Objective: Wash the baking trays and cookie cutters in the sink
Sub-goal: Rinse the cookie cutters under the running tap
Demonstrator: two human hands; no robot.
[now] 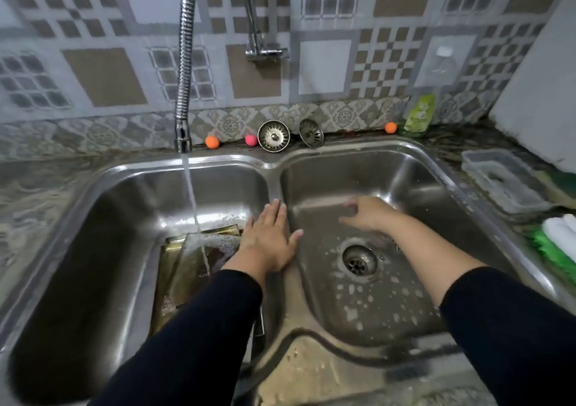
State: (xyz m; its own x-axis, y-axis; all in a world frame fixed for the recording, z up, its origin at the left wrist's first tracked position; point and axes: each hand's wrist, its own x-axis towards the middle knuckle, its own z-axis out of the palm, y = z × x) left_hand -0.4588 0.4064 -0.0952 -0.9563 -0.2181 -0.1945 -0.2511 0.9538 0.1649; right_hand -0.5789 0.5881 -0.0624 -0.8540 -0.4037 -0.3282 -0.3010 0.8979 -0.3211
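Observation:
A steel double sink point(274, 168) fills the view. Gold baking trays point(193, 256) lie stacked in the left basin, and water from the flexible tap point(184, 137) pours onto them. My left hand point(269, 240) is flat and open over the divider between the basins, holding nothing. My right hand point(367, 215) hovers in the right basin above the drain point(358, 260), fingers spread and slightly curled, empty and a little blurred. Foam spots dot the right basin floor. No cookie cutters are visible.
Two sink strainers point(274, 136) lean against the tiled wall behind the sink, with small orange and pink balls point(212, 142) beside them. A green soap bottle point(416, 115) stands at the back right. A clear plastic container point(505, 181) and a green-white scrubber point(558, 237) sit on the right counter.

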